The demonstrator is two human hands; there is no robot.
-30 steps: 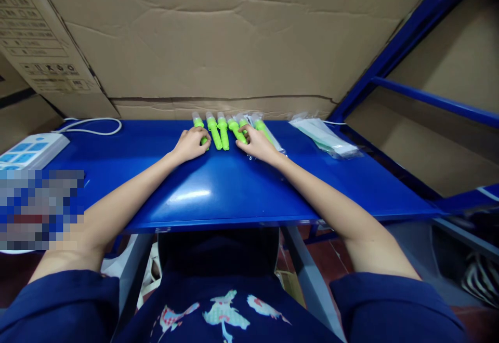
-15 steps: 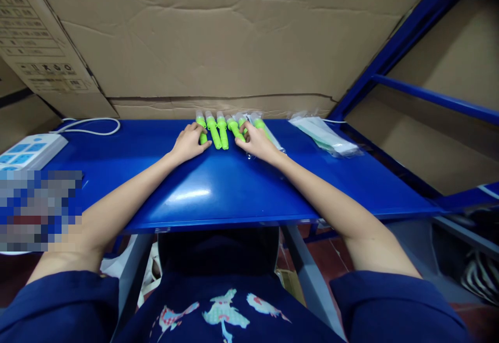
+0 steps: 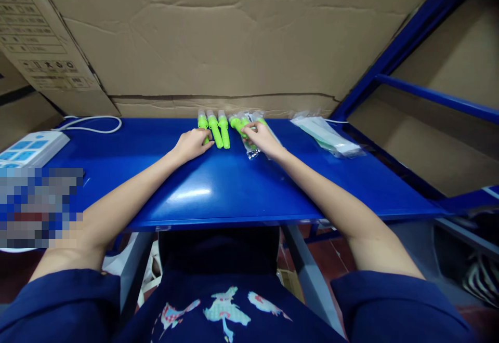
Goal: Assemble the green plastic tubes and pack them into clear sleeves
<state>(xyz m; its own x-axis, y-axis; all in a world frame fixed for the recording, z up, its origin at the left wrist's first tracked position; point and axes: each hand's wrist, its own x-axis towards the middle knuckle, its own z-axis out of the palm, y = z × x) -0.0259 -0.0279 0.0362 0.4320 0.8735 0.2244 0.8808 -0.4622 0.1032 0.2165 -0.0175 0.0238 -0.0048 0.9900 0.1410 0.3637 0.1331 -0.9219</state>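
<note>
Several lime-green flashlights with clear heads lie in a row at the back of the blue table. My left hand [image 3: 194,144] has its fingers curled over the lower part of the leftmost flashlight [image 3: 202,121], which still lies on the table. Beside it, two more flashlights, the near one [image 3: 215,132] and another [image 3: 224,132], lie untouched. My right hand [image 3: 262,137] pinches the lower end of a slanted flashlight [image 3: 236,123]. Under and beyond that hand are flashlights in clear plastic bags [image 3: 253,154]; the hand partly hides them.
A stack of clear bags with pale sheets [image 3: 327,135] lies right on the table [image 3: 234,192]. At left are a white power strip [image 3: 33,148], its cable [image 3: 93,124] and a blurred-out object. A cardboard wall [image 3: 234,47] stands behind; a blue metal frame [image 3: 390,57] rises right.
My right hand's fingers have drawn together on the slanted flashlight, moving its lower end to the right, toward the bagged ones. My left hand has hardly moved.
</note>
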